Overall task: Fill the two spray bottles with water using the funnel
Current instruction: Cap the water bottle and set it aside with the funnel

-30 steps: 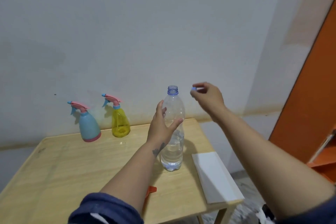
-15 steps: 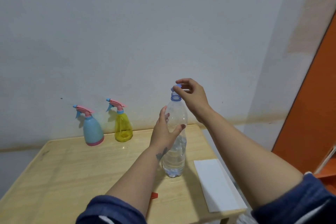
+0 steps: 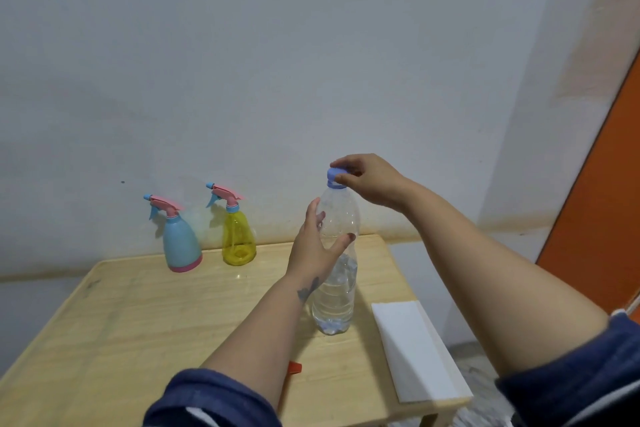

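Observation:
A clear plastic water bottle (image 3: 336, 295), about half full, stands upright on the wooden table (image 3: 138, 322). My left hand (image 3: 317, 246) grips its upper body. My right hand (image 3: 367, 178) pinches the blue cap (image 3: 334, 176) sitting on the bottle's neck. A blue spray bottle (image 3: 180, 243) and a yellow spray bottle (image 3: 237, 232), both with pink trigger heads on, stand near the wall at the table's back edge. An orange piece (image 3: 295, 367), mostly hidden behind my left forearm, lies on the table; I cannot tell what it is.
A white folded sheet (image 3: 415, 350) lies along the table's right edge. An orange door or cabinet (image 3: 602, 211) stands at the far right. The wall runs close behind the table.
My right hand has carried the blue cap from the right of the open neck onto the bottle top. The left hand has kept its grip on the bottle.

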`<act>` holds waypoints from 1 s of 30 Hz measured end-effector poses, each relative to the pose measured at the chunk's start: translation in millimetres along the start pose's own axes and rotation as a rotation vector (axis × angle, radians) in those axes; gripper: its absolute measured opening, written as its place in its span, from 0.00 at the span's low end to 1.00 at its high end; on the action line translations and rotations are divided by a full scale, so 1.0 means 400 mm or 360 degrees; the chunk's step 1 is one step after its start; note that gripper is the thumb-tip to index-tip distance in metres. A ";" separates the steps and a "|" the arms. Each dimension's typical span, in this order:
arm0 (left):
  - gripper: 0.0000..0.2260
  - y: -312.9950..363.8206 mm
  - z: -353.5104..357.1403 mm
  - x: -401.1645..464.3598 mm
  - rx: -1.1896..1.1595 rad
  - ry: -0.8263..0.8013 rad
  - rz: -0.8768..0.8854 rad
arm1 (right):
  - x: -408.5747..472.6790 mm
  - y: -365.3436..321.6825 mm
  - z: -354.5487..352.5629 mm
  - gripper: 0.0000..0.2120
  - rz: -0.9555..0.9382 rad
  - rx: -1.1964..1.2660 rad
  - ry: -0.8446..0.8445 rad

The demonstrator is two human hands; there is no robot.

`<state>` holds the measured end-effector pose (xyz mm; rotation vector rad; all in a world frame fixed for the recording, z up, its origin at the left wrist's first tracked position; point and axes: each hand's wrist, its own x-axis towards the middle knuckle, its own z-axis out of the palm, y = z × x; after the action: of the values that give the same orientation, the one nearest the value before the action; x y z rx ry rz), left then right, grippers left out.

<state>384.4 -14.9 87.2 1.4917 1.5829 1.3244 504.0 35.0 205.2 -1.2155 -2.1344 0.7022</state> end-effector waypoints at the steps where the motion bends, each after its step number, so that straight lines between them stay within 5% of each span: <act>1: 0.41 0.000 0.001 -0.001 -0.0007 -0.0004 0.0000 | 0.002 0.000 0.000 0.15 0.0017 -0.0023 0.0081; 5: 0.41 0.003 0.006 -0.003 -0.0006 0.0007 -0.0002 | -0.005 0.015 0.048 0.22 0.0188 0.0182 0.0399; 10: 0.40 0.001 0.001 0.001 -0.0023 0.0021 -0.0024 | -0.018 0.024 0.091 0.25 0.0180 0.0722 0.0105; 15: 0.40 0.002 0.006 -0.001 -0.0013 0.0024 -0.0020 | -0.012 0.032 0.102 0.10 0.0180 0.0791 0.0350; 19: 0.41 0.003 0.006 -0.001 -0.0019 0.0034 -0.0020 | -0.006 0.026 0.124 0.16 0.0187 0.0723 0.0537; 24: 0.40 -0.005 -0.002 0.001 -0.0040 0.0056 -0.0019 | -0.007 0.040 0.111 0.15 0.0128 0.0800 0.0249; 27: 0.40 -0.003 0.009 0.003 -0.0008 0.0082 -0.0010 | 0.002 0.048 0.111 0.10 0.0105 0.0756 0.0392; 30: 0.41 -0.003 0.013 0.003 -0.0011 0.0089 0.0000 | 0.000 0.040 0.131 0.15 0.0140 0.0677 0.0608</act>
<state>388.5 -12.2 84.8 1.4620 1.6112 1.3812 476.4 34.0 158.2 -1.1069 -1.5325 0.8343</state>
